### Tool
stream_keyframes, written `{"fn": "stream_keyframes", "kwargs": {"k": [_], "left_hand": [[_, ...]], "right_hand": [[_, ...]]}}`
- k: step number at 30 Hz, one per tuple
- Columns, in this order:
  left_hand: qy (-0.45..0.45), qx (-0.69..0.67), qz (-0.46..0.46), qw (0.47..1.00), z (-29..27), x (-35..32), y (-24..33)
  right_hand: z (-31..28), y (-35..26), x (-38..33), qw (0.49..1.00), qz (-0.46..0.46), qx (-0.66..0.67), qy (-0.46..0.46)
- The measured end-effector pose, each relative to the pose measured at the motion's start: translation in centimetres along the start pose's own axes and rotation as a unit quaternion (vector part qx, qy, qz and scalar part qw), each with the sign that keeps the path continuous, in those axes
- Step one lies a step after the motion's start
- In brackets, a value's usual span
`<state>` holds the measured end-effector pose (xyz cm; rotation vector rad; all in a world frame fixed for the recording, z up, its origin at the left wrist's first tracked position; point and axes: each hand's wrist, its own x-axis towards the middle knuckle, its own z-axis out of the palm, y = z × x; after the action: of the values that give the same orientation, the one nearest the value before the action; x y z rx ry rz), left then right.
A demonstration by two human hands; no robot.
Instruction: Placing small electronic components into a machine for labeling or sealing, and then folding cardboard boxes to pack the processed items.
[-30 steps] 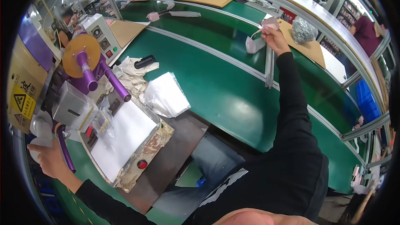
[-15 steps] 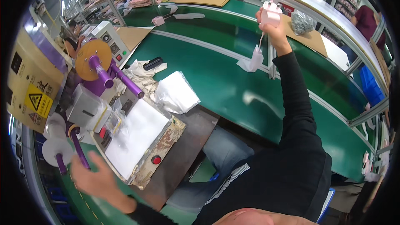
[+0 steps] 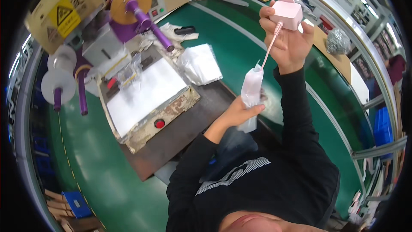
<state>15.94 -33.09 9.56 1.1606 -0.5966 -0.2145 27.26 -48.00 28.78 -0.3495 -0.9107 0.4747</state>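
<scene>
Gripping a pink charger (image 3: 286, 15) in right hand (image 3: 292, 48), plus hanging onto white wrapper (image 3: 252, 85) on its cord (image 3: 269, 50) with left hand (image 3: 236, 114).

A pale pink power adapter (image 3: 286, 13), a rounded, boxy block with a small curved pink piece along its far edge, is held up in the fingers of the right hand (image 3: 291, 43). From its near side a thin pink cord (image 3: 269, 51), ribbed where it joins the block, slants down toward the left. The cord runs into the open, uneven top of a slim, whitish, cloudy sleeve (image 3: 252, 83), which stands slightly tilted, its lower part gripped by the left hand (image 3: 237, 112).
</scene>
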Motion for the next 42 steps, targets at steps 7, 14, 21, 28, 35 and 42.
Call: {"fn": "stream_keyframes", "kwargs": {"k": [7,14,21,28,35,42], "left_hand": [[0.096,0.292,-0.087,0.947,-3.9,-11.0,5.1],[0.343,0.734,-0.115,0.574,-12.9,-21.2,14.6],[0.47,0.754,-0.047,0.456,-21.0,-23.5,13.9],[0.508,0.738,-0.044,0.442,-20.6,-24.1,10.3],[0.524,0.726,-0.038,0.443,-20.7,-24.4,10.8],[0.522,0.719,-0.028,0.458,-20.9,-25.0,10.4]], "right_hand": [[-1.6,9.2,-0.5,0.976,0.167,-0.071,0.124],[-4.5,25.9,1.4,0.777,0.434,-0.447,0.087],[-10.5,40.4,12.1,0.675,0.251,-0.691,-0.067],[-9.0,39.7,13.2,0.589,0.236,-0.763,-0.125],[-9.5,43.2,16.8,0.456,0.201,-0.839,-0.216],[-8.7,44.8,17.2,0.387,0.111,-0.862,-0.307]]}}
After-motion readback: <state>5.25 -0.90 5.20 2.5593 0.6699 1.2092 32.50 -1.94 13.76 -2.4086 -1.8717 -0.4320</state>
